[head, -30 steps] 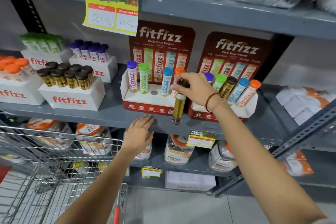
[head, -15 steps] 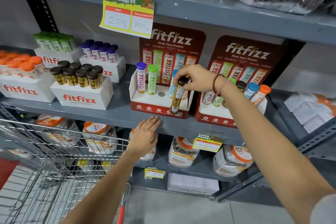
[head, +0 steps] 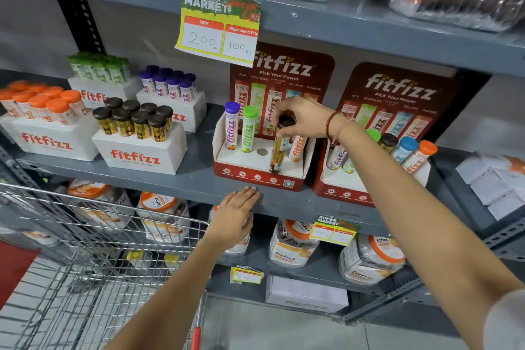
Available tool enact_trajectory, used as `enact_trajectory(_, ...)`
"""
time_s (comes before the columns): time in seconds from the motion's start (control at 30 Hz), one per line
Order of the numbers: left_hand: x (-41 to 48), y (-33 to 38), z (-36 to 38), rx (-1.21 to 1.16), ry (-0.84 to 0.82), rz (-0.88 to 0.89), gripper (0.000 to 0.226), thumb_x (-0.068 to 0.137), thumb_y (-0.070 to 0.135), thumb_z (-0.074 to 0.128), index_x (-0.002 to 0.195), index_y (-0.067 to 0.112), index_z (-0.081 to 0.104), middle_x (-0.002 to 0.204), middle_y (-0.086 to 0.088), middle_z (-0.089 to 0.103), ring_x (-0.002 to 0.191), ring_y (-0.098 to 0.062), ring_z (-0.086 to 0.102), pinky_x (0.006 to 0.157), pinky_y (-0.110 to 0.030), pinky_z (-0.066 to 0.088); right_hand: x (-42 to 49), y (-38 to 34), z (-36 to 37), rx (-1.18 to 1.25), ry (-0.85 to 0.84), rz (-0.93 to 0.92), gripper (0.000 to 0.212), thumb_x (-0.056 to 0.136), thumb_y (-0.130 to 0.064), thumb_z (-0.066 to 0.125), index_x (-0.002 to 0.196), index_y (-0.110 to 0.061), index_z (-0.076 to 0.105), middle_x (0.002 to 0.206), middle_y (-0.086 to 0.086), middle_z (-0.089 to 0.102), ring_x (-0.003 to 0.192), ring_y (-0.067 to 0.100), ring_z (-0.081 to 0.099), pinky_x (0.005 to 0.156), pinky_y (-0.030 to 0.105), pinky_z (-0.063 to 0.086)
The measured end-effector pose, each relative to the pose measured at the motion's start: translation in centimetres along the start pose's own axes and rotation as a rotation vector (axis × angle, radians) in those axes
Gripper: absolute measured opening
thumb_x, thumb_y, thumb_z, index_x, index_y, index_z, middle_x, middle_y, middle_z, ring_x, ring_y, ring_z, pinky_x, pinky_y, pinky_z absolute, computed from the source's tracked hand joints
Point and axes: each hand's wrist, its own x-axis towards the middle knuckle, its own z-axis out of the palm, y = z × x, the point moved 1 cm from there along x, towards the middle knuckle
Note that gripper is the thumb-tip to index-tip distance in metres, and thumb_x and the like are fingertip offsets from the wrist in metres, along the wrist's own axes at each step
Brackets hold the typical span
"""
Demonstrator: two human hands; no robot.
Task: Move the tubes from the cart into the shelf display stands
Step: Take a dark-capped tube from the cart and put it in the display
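My right hand (head: 301, 118) grips the dark cap of a gold tube (head: 279, 150) and holds it upright over the white tray of the left red display stand (head: 255, 176). The tube's foot is at the tray's front right part, just right of an empty round hole (head: 262, 152). A purple-capped tube (head: 231, 125), a green-capped tube (head: 249, 128) and an orange-lettered tube (head: 297, 148) stand in that stand. My left hand (head: 234, 214) rests flat against the front edge of the grey shelf (head: 170, 182), holding nothing. The wire cart (head: 85, 250) is at the lower left.
A second red stand (head: 349, 193) with several coloured tubes stands to the right. White Fitfizz boxes (head: 139, 150) hold brown, orange, purple and green tubes on the left. Jars (head: 292, 244) fill the shelf below. A price card (head: 218, 23) hangs from the shelf above.
My right hand has carried the gold tube up and left from in front of the shelf edge to over the left stand's tray. My left hand has stayed on the shelf edge.
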Motion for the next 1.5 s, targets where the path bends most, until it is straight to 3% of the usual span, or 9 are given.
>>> enact_trajectory(0.13,0.0,0.1,-0.1,-0.014,0.000,0.011,0.054,0.085,0.017,0.061,0.135,0.009,0.042,0.141,-0.010,0.044,0.130,-0.026,0.037,0.108,-0.042,0.021,0.5,-0.2,-0.1,-0.054,-0.007,0.022,0.044,0.078,-0.018,0.070,0.119,-0.012,0.055,0.126,0.009,0.056,0.114,0.023,0.053,0.095,0.028,0.042)
enact_trajectory(0.3,-0.1,0.0,-0.1,-0.010,0.016,0.019,0.055,0.080,0.013,0.066,0.132,0.008,0.047,0.136,-0.011,0.049,0.126,-0.028,0.043,0.105,-0.044,0.024,1.0,-0.2,-0.4,-0.144,-0.078,0.021,0.037,0.081,-0.025,0.068,0.115,-0.014,0.061,0.138,0.010,0.046,0.124,0.025,0.046,0.103,0.033,0.038)
enact_trajectory(0.47,-0.1,0.1,-0.2,-0.017,0.021,0.026,0.054,0.079,0.011,0.067,0.130,0.007,0.048,0.135,-0.012,0.050,0.125,-0.029,0.044,0.104,-0.044,0.023,1.5,0.0,-0.4,-0.083,-0.126,0.032,0.034,0.084,-0.025,0.065,0.115,-0.012,0.058,0.117,0.009,0.060,0.104,0.024,0.056,0.087,0.031,0.043)
enact_trajectory(0.57,-0.1,0.0,-0.2,-0.021,0.013,0.034,0.055,0.079,0.011,0.065,0.131,0.007,0.047,0.136,-0.012,0.049,0.127,-0.028,0.042,0.105,-0.044,0.023,1.9,0.1,-0.3,-0.054,-0.120,0.046,0.034,0.087,-0.024,0.061,0.119,-0.012,0.054,0.107,0.004,0.055,0.094,0.018,0.050,0.079,0.026,0.038)
enact_trajectory(0.77,-0.1,-0.4,-0.3,0.005,-0.051,0.072,0.052,0.084,0.019,0.054,0.134,0.007,0.044,0.138,-0.012,0.046,0.128,-0.028,0.040,0.106,-0.046,0.024,3.2,0.8,0.0,-0.111,-0.111,0.061,0.037,0.086,-0.016,0.062,0.122,-0.016,0.053,0.127,0.011,0.055,0.116,0.026,0.050,0.094,0.029,0.037)
enact_trajectory(0.93,-0.5,-1.7,-0.6,0.116,-0.074,0.031,0.060,0.084,0.037,0.035,0.134,0.006,0.042,0.138,-0.013,0.047,0.128,-0.028,0.041,0.104,-0.049,0.025,3.8,1.5,0.0,-0.135,-0.083,0.065,0.034,0.085,-0.013,0.063,0.118,-0.016,0.056,0.123,0.011,0.058,0.114,0.026,0.053,0.093,0.031,0.040)
enact_trajectory(1.07,-0.5,-2.2,-0.8,0.133,-0.082,0.052,0.059,0.084,0.036,0.042,0.135,0.006,0.041,0.139,-0.012,0.046,0.128,-0.027,0.040,0.104,-0.048,0.021,4.2,2.0,0.1,-0.141,-0.062,0.069,0.032,0.085,-0.013,0.062,0.116,-0.016,0.056,0.120,0.010,0.058,0.109,0.025,0.052,0.087,0.028,0.037)
enact_trajectory(1.2,-0.5,-1.9,-0.8,0.129,-0.070,0.042,0.061,0.081,0.031,0.054,0.135,0.006,0.041,0.138,-0.012,0.047,0.127,-0.028,0.041,0.104,-0.048,0.020,4.4,2.1,0.1,-0.126,-0.072,0.069,0.033,0.087,-0.011,0.060,0.118,-0.016,0.055,0.123,0.010,0.056,0.113,0.026,0.052,0.091,0.032,0.040)
enact_trajectory(1.5,-0.6,-2.0,-0.8,0.108,-0.077,0.030,0.059,0.083,0.032,0.051,0.135,0.007,0.041,0.139,-0.011,0.046,0.128,-0.027,0.040,0.104,-0.048,0.018,5.3,1.4,0.1,-0.184,-0.107,0.031,0.035,0.085,-0.003,0.060,0.120,-0.010,0.055,0.127,0.013,0.056,0.115,0.028,0.052,0.089,0.028,0.038)
